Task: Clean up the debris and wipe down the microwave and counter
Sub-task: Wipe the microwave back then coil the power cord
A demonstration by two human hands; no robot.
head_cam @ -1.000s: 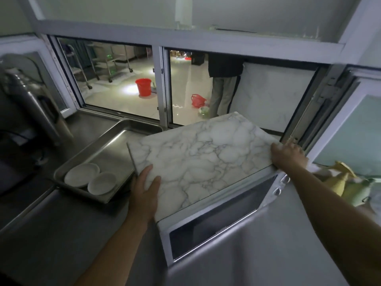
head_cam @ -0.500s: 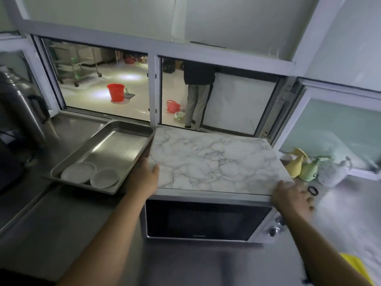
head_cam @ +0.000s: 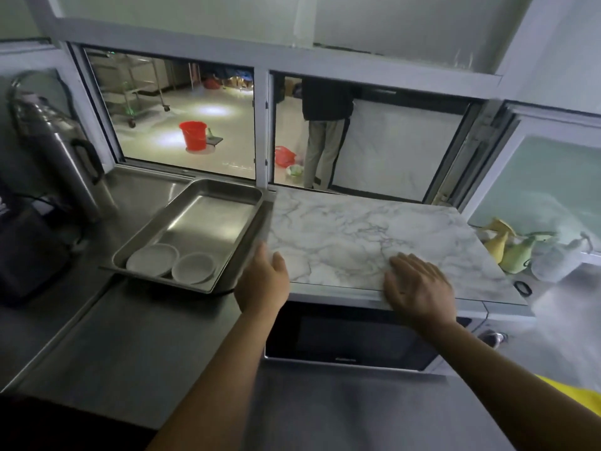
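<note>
A: Steel tray (head_cam: 208, 209) on the counter (head_cam: 136, 346), left of the microwave (head_cam: 351, 333). Inside it, two pale round dishes (head_cam: 153, 259) side by side at the near end, touching or close to it; the far part of the tray is bare metal.

B: And through the window, a red bucket (head_cam: 193, 135) on the floor, far back. What's in it, can't tell. A small red basket (head_cam: 285, 156) sits near a standing person's legs (head_cam: 320, 151).

A: Now the microwave. Door faces us, dark glass, knobs (head_cam: 496, 338) at the right end. Its long axis runs left to right along the counter.

B: A marble-patterned sheet (head_cam: 374, 242) lies flat across its top, long side also left to right, right edge overhanging a bit.

A: Left hand (head_cam: 261, 284) is at the near-left corner, thumb on top of the sheet, fingers wrapped over the side edge, holding it.

B: Right hand (head_cam: 419, 284) lies flat, fingers spread and straight, palm pressing on the sheet's near edge. No grip there.

A: Far right, yellow and green spray bottles (head_cam: 507, 249) bunched against the wall. A steel flask (head_cam: 55, 148) stands at the far left.
</note>
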